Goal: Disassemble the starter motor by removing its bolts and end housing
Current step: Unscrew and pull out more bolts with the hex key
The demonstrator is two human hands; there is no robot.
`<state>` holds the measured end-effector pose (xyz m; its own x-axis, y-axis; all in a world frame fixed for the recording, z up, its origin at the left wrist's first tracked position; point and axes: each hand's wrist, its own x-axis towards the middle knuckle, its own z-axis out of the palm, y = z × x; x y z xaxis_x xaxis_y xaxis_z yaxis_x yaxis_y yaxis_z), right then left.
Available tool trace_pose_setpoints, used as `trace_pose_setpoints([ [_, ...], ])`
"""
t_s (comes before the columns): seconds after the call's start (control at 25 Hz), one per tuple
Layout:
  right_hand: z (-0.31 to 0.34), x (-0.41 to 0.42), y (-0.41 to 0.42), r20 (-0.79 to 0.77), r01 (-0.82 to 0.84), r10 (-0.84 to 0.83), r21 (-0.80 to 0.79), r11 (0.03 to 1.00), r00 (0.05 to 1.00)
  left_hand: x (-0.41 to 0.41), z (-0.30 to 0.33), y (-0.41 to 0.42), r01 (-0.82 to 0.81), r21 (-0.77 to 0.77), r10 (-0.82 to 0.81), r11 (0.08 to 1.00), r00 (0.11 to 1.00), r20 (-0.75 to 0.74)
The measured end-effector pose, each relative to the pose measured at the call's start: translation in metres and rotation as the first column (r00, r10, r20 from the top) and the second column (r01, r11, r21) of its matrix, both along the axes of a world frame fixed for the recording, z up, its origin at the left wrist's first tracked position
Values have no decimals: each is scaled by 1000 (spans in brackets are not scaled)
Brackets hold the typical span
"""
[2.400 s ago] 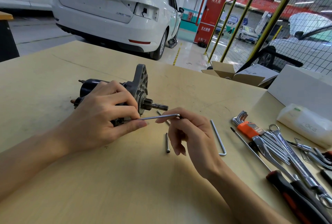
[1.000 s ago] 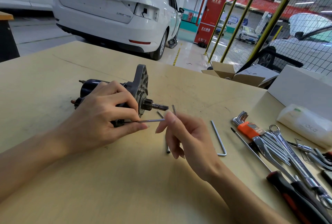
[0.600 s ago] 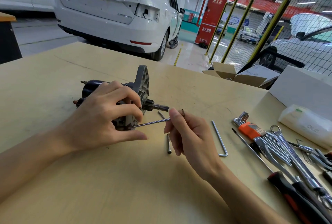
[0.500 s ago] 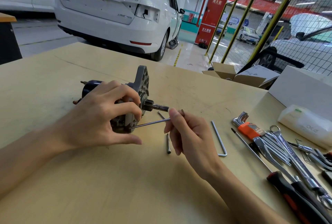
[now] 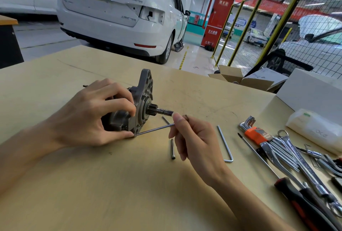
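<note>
Bolt-removal step: starter motor (image 5: 127, 117) is gripped by left hand (image 5: 88, 114); hex key (image 5: 153, 129) is pinched by right hand (image 5: 194, 138) at a lower housing bolt. Next, likely, the key must be turned.

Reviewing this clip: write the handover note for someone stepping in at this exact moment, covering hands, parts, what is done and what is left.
Left hand grips the starter motor, lying on its side on the table.
Right hand pinches a hex key; its tip sits at the lower edge of the end housing.
Done: one loose bolt lies on the table by the right hand; a second thin pin lies behind it.
Left: finish this bolt, then pull off the end housing, which is still attached.
Spare L-shaped key and wrenches lie to the right.
</note>
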<state>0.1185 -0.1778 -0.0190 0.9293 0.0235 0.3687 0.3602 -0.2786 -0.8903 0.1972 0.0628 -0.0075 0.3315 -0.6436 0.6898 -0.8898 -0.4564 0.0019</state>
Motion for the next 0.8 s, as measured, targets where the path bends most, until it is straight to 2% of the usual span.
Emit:
trace_pose_setpoints([
  [0.16, 0, 0, 0, -1, 8, -8, -4, 1000, 1000, -2, -3, -5, 6, -50, -2, 999, 997, 71],
  [0.8, 2, -1, 1, -23, 27, -27, -1, 1000, 999, -4, -5, -7, 58, -169, -38, 984, 992, 122],
])
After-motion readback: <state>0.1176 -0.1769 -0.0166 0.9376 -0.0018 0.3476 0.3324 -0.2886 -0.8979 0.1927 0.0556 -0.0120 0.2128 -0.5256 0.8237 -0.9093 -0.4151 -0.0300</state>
